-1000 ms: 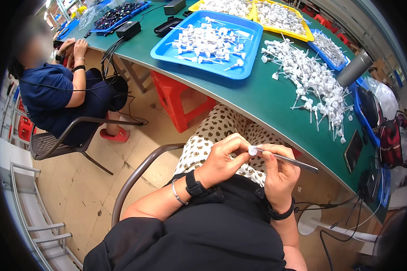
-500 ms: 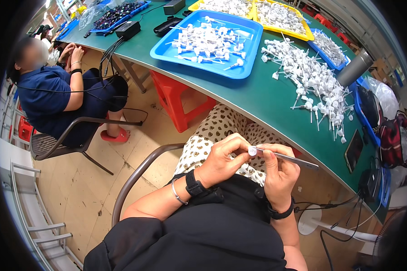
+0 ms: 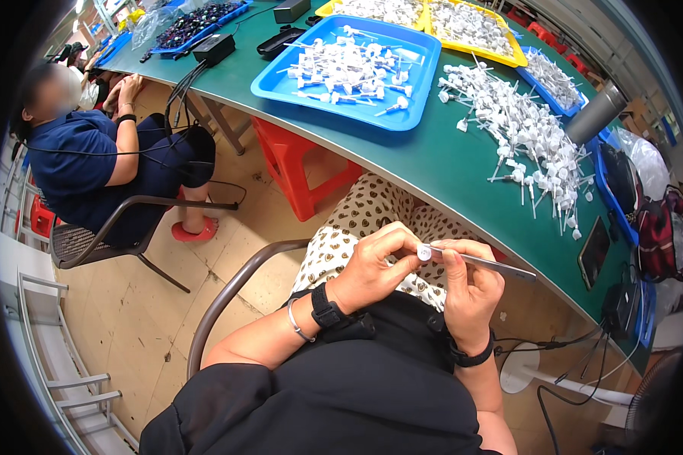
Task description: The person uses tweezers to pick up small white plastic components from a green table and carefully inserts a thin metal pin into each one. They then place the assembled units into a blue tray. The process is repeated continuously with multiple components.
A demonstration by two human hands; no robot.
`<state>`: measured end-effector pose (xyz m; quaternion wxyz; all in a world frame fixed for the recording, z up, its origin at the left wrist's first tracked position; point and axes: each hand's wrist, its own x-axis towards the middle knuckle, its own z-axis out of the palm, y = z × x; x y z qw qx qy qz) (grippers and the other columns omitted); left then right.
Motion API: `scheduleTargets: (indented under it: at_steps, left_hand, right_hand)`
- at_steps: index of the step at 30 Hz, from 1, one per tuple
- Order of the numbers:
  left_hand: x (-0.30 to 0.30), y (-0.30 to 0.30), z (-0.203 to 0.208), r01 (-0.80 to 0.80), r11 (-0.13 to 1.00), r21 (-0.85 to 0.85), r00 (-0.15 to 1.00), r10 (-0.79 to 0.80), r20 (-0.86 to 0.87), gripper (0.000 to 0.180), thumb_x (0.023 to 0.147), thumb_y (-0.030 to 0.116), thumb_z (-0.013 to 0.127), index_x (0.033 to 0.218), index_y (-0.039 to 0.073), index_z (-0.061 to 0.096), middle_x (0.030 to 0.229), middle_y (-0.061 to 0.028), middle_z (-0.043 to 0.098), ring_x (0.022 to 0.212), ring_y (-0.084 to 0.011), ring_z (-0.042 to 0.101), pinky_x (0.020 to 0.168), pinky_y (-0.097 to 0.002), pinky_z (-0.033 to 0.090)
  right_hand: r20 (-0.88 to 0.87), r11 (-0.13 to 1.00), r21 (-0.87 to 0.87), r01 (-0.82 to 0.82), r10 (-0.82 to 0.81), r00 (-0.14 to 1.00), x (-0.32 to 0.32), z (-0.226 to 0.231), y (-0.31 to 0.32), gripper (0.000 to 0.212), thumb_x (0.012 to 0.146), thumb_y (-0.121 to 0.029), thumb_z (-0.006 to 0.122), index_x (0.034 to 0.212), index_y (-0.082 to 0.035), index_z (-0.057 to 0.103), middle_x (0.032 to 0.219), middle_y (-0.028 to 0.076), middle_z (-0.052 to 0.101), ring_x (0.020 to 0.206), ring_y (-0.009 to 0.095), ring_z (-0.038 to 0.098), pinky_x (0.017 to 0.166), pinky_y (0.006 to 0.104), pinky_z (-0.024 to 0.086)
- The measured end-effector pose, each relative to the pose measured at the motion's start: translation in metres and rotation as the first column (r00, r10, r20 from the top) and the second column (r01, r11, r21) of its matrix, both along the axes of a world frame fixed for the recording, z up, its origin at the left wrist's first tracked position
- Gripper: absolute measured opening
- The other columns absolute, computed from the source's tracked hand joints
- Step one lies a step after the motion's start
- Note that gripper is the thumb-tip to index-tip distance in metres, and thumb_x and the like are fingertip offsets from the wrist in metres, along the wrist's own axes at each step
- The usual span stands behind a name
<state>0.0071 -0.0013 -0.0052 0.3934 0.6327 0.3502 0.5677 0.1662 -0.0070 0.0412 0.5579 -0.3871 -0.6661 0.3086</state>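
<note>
Above my lap, my left hand [image 3: 378, 263] pinches a small white plastic part [image 3: 424, 252] with a round head between thumb and fingers. Closed around a slim flat metal tool [image 3: 501, 267], my right hand [image 3: 469, 284] brings its tip up against the white part; whether it is a blade or tweezers I cannot tell. On the table, a blue tray [image 3: 281, 87] holds many white parts with thin stems. A loose heap of similar white parts [image 3: 520, 133] lies to the right of that tray.
Two yellow trays [image 3: 501, 59] of white parts stand behind, on the green table [image 3: 448, 167]. At the right are a grey bottle [image 3: 596, 114] and a phone [image 3: 593, 254]. A red stool [image 3: 281, 167] sits under the table edge. At the left a person [image 3: 83, 152] sits in a chair.
Both hands stay almost in place, with the white part and metal tool still held together. The seated person's hands at the left have shifted slightly.
</note>
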Motion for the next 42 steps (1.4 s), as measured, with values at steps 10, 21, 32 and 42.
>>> scheduleTargets:
  at_steps: [10,21,32,42]
  left_hand:
    - [0.001,-0.001,-0.004,0.041,0.998,-0.039,0.999,-0.04,0.005,0.006,0.088,-0.002,0.067,0.093,0.0,0.065,0.089,-0.0076,0.062,0.078,-0.0152,0.066,0.068,-0.0272,0.054]
    - [0.002,-0.002,-0.003,0.051,0.995,-0.089,0.998,-0.048,0.037,0.007,0.087,-0.002,0.067,0.094,0.0,0.065,0.087,-0.0065,0.062,0.076,-0.0138,0.063,0.067,-0.0272,0.052]
    - [-0.007,0.001,0.002,0.122,0.978,-0.168,0.988,-0.104,0.113,0.006,0.092,0.002,0.068,0.095,-0.001,0.064,0.092,-0.0069,0.065,0.083,-0.0124,0.067,0.07,-0.0249,0.055]
    - [-0.01,-0.001,0.012,0.311,0.866,-0.392,0.871,-0.096,0.481,0.023,0.093,0.001,0.066,0.114,0.001,0.057,0.095,-0.0076,0.067,0.079,-0.0131,0.067,0.071,-0.0263,0.056]
  right_hand:
    - [0.07,0.999,0.033,-0.014,0.011,0.997,0.004,-0.001,0.002,0.005,0.092,-0.001,0.066,0.096,0.002,0.065,0.088,0.011,0.07,0.071,0.018,0.064,0.064,0.028,0.052]
    - [0.133,0.997,0.08,-0.013,0.003,0.991,0.003,0.002,0.003,0.003,0.091,-0.001,0.067,0.093,0.0,0.065,0.086,0.01,0.07,0.069,0.019,0.064,0.061,0.0297,0.051]
    - [0.137,0.992,0.086,-0.096,0.084,0.987,0.003,0.007,0.005,0.007,0.091,-0.001,0.067,0.098,0.001,0.066,0.091,0.01,0.07,0.076,0.021,0.067,0.067,0.0296,0.053]
    - [-0.191,0.991,-0.115,-0.068,0.046,0.981,0.009,0.008,0.001,0.015,0.098,-0.005,0.061,0.108,0.006,0.061,0.103,0.012,0.068,0.087,0.015,0.068,0.079,0.0267,0.056]
